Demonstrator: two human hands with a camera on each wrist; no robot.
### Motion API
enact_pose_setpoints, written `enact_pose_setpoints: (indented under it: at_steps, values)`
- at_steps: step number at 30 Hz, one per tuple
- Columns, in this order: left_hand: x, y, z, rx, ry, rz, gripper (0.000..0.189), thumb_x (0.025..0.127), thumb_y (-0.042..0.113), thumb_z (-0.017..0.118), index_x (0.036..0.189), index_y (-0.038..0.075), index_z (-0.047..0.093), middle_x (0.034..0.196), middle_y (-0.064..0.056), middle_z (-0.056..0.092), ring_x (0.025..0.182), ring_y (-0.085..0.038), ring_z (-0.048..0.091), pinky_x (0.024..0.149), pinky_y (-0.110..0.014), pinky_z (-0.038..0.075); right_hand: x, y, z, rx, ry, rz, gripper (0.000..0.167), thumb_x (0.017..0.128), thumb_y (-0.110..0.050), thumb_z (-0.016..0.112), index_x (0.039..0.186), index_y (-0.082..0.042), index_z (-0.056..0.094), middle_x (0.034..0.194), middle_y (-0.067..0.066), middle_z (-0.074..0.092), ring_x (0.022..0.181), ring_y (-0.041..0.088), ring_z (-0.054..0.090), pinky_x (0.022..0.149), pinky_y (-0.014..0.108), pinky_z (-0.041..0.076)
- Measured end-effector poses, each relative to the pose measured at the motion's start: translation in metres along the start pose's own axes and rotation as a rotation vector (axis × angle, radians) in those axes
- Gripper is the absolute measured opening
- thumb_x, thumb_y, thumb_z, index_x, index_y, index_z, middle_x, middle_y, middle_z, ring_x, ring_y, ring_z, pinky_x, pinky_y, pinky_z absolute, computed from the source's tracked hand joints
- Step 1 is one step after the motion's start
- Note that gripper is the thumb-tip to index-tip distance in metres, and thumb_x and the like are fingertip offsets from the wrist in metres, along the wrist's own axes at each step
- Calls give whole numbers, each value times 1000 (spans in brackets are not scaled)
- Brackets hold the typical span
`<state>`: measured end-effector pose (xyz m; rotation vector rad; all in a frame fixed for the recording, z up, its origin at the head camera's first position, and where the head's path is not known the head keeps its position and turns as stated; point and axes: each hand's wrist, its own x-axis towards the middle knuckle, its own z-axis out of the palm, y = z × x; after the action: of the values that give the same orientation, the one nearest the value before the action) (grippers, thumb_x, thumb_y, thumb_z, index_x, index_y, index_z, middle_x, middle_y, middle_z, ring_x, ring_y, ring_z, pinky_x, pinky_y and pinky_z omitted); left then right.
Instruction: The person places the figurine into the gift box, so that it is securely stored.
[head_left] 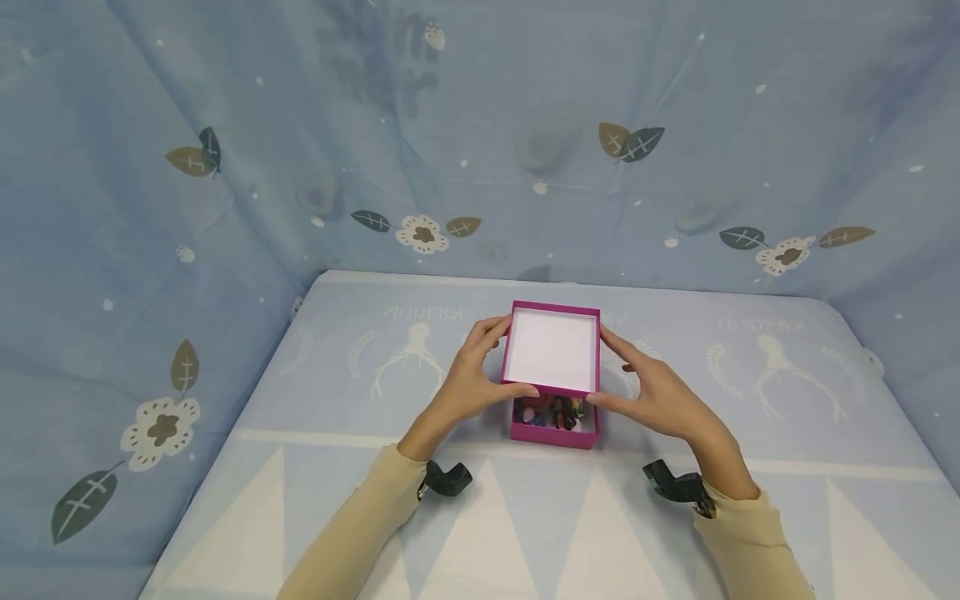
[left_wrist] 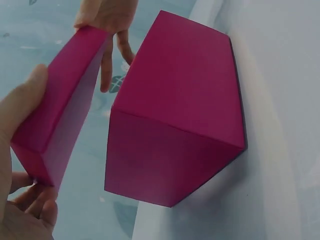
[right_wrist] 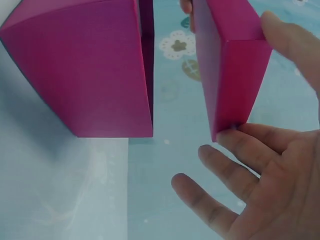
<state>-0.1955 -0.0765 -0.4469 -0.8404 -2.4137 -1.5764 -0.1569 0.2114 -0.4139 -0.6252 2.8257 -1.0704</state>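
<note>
Both hands hold a magenta box lid (head_left: 551, 348) above a magenta box (head_left: 555, 437). The lid's white face, edged by a raised magenta rim, looks up in the head view. My left hand (head_left: 468, 379) grips the lid's left side, thumb along the front rim and fingers round the far part. On the opposite side my right hand (head_left: 663, 400) pinches it the same way, with its lower fingers spread in the right wrist view. A gap separates lid and box in both wrist views. Small colourful items (head_left: 566, 411) show in the box's front part; the lid hides the rest.
The box stands on a table with a pale patterned cloth (head_left: 540, 517). Blue printed fabric (head_left: 480, 150) hangs behind and along the sides. Dark curved wrist mounts (head_left: 447, 480) stick out from both sleeves over the cloth.
</note>
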Motion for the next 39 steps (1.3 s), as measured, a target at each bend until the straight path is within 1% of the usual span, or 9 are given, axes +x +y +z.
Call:
enact_pose_setpoints:
  at_steps: [5,10,14,17,20,22,28,35,39]
  values:
    - [1,0,1,11,17,20,105,63,20,93,152,10,37,152,-6,39,138,-24,41,109,-46,41,2,1,1,11,27,-45,107,79,-34,82,159,-20,12,158,13,33,129,35,52,97,53,49]
    - [1,0,2,63,31,66,105,66,22,92,153,11,33,157,-3,35,141,-23,37,110,-46,40,5,2,5,11,71,-72,111,77,-25,85,159,-22,10,155,11,39,113,27,62,84,45,53]
    - [0,0,2,75,27,86,104,67,20,91,153,10,33,158,-3,33,142,-24,36,112,-48,36,6,1,8,1,96,-41,110,78,-20,84,159,-22,10,115,12,67,87,23,61,71,33,50]
    - [-1,1,2,63,6,84,102,69,20,90,153,10,34,160,-3,31,143,-24,35,110,-47,40,6,-1,8,1,129,-29,109,79,-17,83,159,-22,10,89,8,68,77,20,55,65,31,48]
    - [-2,2,1,51,-4,83,100,72,20,88,154,11,33,161,-1,29,144,-23,35,106,-43,46,5,-3,8,5,169,-34,105,81,-17,81,159,-22,11,99,9,68,79,19,57,67,30,49]
    - [-2,2,1,52,5,92,99,73,20,88,154,12,32,161,0,29,143,-22,36,104,-41,46,5,-5,7,7,183,-39,103,82,-19,80,159,-23,12,115,12,65,82,19,59,68,31,50]
    - [-2,4,-1,48,44,117,96,74,18,87,154,13,33,161,2,29,140,-20,39,100,-43,48,5,-7,6,19,172,-63,99,86,-21,76,159,-24,9,157,12,34,97,22,63,74,35,52]
    - [0,6,-1,2,59,169,94,73,11,87,151,5,35,160,-6,32,137,-24,44,97,-40,51,4,-8,5,71,159,-101,98,88,-16,73,159,-25,6,164,7,19,123,33,56,91,51,51]
    - [1,17,-4,-35,66,208,92,71,0,85,148,-7,35,156,-20,33,133,-36,47,97,-48,50,5,-8,5,145,138,-125,96,91,-13,70,159,-27,4,166,1,10,133,36,49,100,49,47]
